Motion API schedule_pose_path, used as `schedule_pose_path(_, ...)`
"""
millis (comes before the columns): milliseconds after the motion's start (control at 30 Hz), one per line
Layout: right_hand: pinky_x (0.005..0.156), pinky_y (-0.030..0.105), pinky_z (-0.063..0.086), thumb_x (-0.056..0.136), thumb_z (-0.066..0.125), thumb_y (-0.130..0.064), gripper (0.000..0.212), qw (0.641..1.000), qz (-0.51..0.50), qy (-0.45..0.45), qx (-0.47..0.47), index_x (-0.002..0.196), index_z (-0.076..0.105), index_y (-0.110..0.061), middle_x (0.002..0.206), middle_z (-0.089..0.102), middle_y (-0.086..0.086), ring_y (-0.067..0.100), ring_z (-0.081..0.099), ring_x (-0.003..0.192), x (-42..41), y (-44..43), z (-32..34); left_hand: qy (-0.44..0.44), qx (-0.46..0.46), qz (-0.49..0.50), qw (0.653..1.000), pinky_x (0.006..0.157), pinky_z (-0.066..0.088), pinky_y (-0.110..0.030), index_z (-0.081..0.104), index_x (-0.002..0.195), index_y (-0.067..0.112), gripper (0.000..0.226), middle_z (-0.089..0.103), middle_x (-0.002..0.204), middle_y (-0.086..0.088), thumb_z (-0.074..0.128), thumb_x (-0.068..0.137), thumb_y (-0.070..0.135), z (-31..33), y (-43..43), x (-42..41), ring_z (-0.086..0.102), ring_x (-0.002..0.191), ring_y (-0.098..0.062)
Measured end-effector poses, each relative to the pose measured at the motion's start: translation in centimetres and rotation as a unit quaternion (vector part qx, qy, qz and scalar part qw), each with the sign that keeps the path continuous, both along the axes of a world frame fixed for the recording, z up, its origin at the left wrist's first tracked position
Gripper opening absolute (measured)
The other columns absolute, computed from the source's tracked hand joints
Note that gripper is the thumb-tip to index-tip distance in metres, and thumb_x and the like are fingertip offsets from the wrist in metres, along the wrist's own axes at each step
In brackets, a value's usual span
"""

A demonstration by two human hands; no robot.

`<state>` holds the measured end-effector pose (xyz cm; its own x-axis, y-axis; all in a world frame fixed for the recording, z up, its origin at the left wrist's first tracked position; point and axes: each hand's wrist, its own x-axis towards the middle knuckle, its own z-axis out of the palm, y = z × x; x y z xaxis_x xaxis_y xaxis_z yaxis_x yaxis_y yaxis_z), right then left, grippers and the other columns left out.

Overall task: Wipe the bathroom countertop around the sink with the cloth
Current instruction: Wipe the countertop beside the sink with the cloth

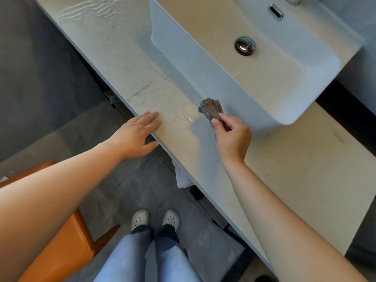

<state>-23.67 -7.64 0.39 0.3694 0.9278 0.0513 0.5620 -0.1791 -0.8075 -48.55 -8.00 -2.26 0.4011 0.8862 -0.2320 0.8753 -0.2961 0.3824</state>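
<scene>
A pale marble countertop (126, 64) runs diagonally from top left to bottom right, with a white rectangular sink (203, 58) set on it. My right hand (232, 137) pinches a small crumpled grey-brown cloth (210, 109), which touches the counter right at the sink's front wall. My left hand (134, 135) lies flat with spread fingers on the counter's front edge, left of the cloth and holding nothing. Wet streaks glisten on the stone between the two hands.
The sink's metal drain plug (245, 45) and overflow slot (275, 11) sit toward the back. An orange chair (67, 237) stands at my left on the grey tiled floor. A white towel (183, 178) hangs under the counter edge. My feet wear white clogs (154, 219).
</scene>
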Motion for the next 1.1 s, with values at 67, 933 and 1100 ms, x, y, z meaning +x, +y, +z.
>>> schedule_pose_path(67,0.081,0.023,0.049,0.081,0.070,-0.022,0.026,0.999,0.020,-0.047,0.003,0.106,0.072,-0.013,0.106,0.072,0.001,0.015,0.066,0.094,0.1,1.9,-0.9,-0.002,0.001,0.009,1.000,0.118,0.006,-0.030,0.021,0.149,0.018,0.069,0.006,0.159,0.002,0.052,0.091,0.041,-0.1,-0.2,0.2,0.000,0.146,-0.013)
schedule_pose_path(933,0.091,0.023,0.045,0.081,0.071,-0.018,0.027,0.994,-0.004,-0.109,0.016,0.107,0.072,-0.011,0.113,0.070,0.005,0.018,0.065,0.105,-3.6,2.9,-5.3,0.068,0.045,0.007,0.997,0.118,-0.004,-0.036,0.001,0.151,0.015,0.088,-0.007,0.159,-0.005,0.033,0.087,0.065,-1.6,6.9,-4.8,-0.010,0.145,-0.020)
schedule_pose_path(1100,0.092,0.022,0.044,0.079,0.074,-0.017,0.026,0.995,0.007,-0.101,0.016,0.105,0.073,-0.014,0.110,0.071,0.002,0.016,0.066,0.102,-6.6,-0.5,-5.2,0.060,0.062,-0.010,0.996,0.117,-0.003,-0.035,0.004,0.151,0.017,0.085,-0.004,0.159,-0.002,0.032,0.088,0.065,-1.8,7.2,-5.5,-0.007,0.146,-0.019)
